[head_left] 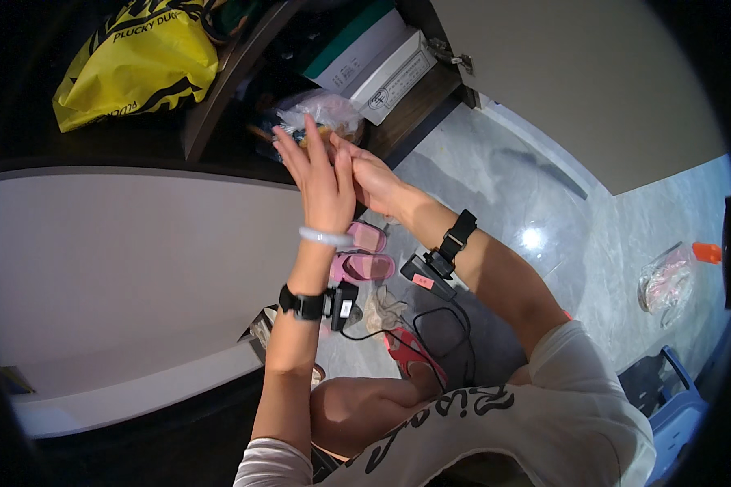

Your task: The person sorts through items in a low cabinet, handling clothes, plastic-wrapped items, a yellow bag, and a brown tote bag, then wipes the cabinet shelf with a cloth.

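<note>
My left hand point(321, 174) is raised in front of the open cabinet, its fingers stretched out and slightly spread. My right hand point(369, 174) meets it from the right, fingers bent and partly hidden behind the left hand; whatever they may hold cannot be seen. A clear plastic bag point(325, 109) with dark and tan contents sits on the shelf beyond both hands. Stacked boxes point(382, 81), green and white, lie right of the bag. A yellow printed bag point(134, 57) fills the left compartment. Strapped black devices with cables circle both wrists.
Below are pink slippers point(365, 264), a beige crumpled item point(382, 312) and a red shoe point(406, 349) on grey floor point(544, 211). An open cabinet door point(568, 81) is at upper right, a clear bag of pink items point(666, 280) at right, a blue stool point(674, 426) at lower right.
</note>
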A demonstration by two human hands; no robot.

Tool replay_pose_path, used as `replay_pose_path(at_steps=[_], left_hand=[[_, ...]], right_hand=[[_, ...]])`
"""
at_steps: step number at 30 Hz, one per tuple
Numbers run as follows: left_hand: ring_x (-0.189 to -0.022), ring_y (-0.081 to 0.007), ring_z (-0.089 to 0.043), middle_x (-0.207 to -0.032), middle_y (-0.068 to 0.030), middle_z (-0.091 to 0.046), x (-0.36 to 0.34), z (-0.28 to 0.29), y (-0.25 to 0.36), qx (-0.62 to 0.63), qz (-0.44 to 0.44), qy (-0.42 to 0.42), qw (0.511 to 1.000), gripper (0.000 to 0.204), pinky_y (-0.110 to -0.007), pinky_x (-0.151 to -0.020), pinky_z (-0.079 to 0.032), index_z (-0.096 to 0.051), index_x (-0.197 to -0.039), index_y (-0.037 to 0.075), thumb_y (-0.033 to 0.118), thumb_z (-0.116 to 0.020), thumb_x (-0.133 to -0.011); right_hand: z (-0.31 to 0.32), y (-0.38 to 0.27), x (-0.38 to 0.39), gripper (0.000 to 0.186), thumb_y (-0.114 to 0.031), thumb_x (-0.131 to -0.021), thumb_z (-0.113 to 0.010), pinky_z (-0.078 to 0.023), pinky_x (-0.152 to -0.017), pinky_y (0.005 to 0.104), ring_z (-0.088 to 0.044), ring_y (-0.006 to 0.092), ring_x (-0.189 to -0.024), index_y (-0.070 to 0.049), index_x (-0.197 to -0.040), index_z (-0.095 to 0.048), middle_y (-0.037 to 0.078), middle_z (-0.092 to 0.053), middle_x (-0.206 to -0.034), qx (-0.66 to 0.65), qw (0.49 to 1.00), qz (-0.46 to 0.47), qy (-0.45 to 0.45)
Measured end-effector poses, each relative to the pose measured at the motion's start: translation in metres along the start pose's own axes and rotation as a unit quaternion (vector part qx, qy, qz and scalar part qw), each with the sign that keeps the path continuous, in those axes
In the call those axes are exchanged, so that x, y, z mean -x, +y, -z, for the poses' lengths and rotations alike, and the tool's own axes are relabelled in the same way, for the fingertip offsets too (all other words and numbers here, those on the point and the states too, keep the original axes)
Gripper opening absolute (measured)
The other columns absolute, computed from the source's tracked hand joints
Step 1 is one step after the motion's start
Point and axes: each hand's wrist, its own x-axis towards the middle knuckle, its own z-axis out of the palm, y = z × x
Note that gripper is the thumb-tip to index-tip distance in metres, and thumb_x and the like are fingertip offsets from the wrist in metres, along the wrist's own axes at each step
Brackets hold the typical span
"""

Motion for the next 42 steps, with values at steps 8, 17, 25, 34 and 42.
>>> replay_pose_path(at_steps=[8, 17, 25, 34, 42], left_hand=[[-0.120, -0.0558, -0.040, -0.132, -0.0374, -0.038, -0.069, -0.013, -0.024, -0.183, 0.150, -0.107, 0.966, 0.097, -0.055, -0.099, -0.041, -0.022, -0.148, 0.006, 0.037, -0.081, -0.078], [-0.103, -0.0321, -0.067, -0.109, -0.0165, -0.070, -0.125, -0.025, -0.061, -0.275, 0.124, -0.236, 0.924, 0.035, -0.042, -0.088, -0.053, -0.074, -0.106, 0.012, 0.041, -0.067, -0.087], [-0.110, -0.0400, -0.063, -0.121, -0.0235, -0.064, -0.107, -0.016, -0.037, -0.356, 0.204, -0.143, 0.900, 0.049, -0.049, -0.088, -0.052, -0.066, -0.124, 0.023, 0.041, -0.075, -0.079], [-0.118, -0.0449, -0.054, -0.135, -0.0285, -0.050, -0.093, 0.057, -0.031, -0.229, 0.104, -0.172, 0.952, 0.067, -0.047, -0.100, -0.046, -0.067, -0.110, 0.019, 0.049, -0.092, -0.055], [-0.124, -0.0434, -0.034, -0.140, -0.0161, -0.041, -0.046, 0.042, -0.026, -0.192, -0.019, -0.007, 0.981, 0.044, -0.051, -0.103, -0.036, -0.070, -0.102, 0.017, 0.032, -0.089, -0.065]], right_hand=[[0.057, 0.011, 0.020, 0.049, -0.023, -0.100, -0.056, -0.050, -0.095, 0.0383, -0.061, 0.0230, -0.114, -0.006, -0.145, -0.043, 0.009, -0.057, -0.135, 0.043, 0.996, -0.032, 0.067], [0.105, -0.029, 0.058, 0.046, -0.023, -0.099, -0.058, -0.053, -0.089, 0.0340, -0.063, 0.0230, -0.111, -0.005, -0.140, -0.047, 0.011, -0.061, -0.131, 0.077, 0.982, -0.048, 0.165], [0.129, -0.028, 0.074, 0.044, -0.026, -0.099, -0.059, -0.053, -0.086, 0.0326, -0.065, 0.0224, -0.105, -0.004, -0.136, -0.051, 0.013, -0.064, -0.125, 0.091, 0.978, -0.045, 0.180], [0.127, -0.015, 0.083, 0.040, -0.029, -0.099, -0.060, -0.053, -0.085, 0.0336, -0.065, 0.0209, -0.104, -0.006, -0.130, -0.055, 0.010, -0.067, -0.120, 0.119, 0.969, -0.088, 0.200], [0.095, -0.009, 0.061, 0.063, -0.034, -0.094, -0.067, -0.053, -0.095, 0.0406, -0.064, 0.0312, -0.111, -0.007, -0.144, -0.041, 0.017, -0.054, -0.135, 0.024, 0.994, -0.083, 0.067]])
